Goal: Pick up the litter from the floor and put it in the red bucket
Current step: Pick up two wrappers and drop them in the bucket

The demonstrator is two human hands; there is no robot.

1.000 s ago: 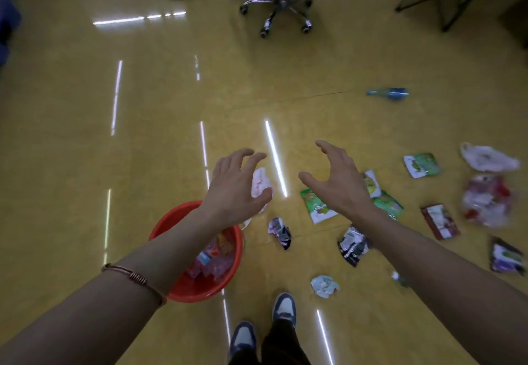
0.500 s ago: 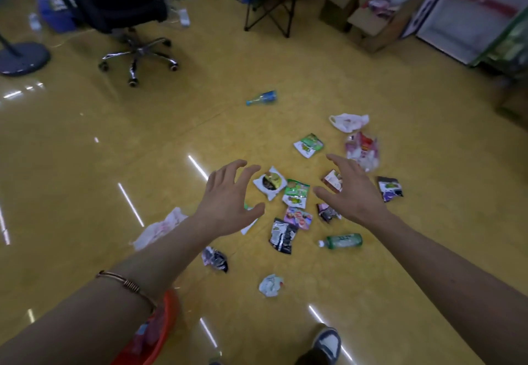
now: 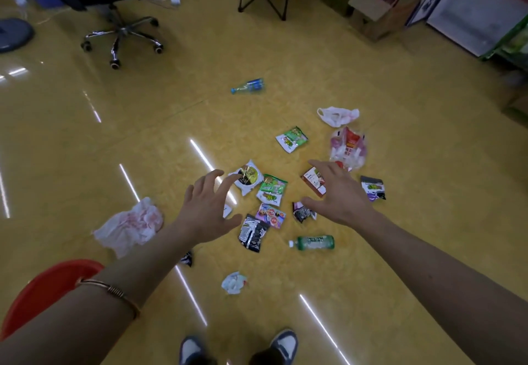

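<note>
The litter [image 3: 291,143], crumpled wrappers [image 3: 271,192], a green bottle [image 3: 314,242] and white bags [image 3: 337,114], lay scattered on the yellow floor [image 3: 414,179] mid-scene, its print too blurred to read. The red bucket [image 3: 43,290] sat near left. The left hand [image 3: 205,216] and right hand [image 3: 340,196] hovered, fingers released.

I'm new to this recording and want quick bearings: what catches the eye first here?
The left hand and right hand reach forward, open and empty, over a cluster of crumpled snack wrappers in the middle of the glossy yellow floor. A green plastic bottle lies on its side at the cluster's near edge. The round red plastic bucket shows at lower left, partly behind the left forearm.
</note>
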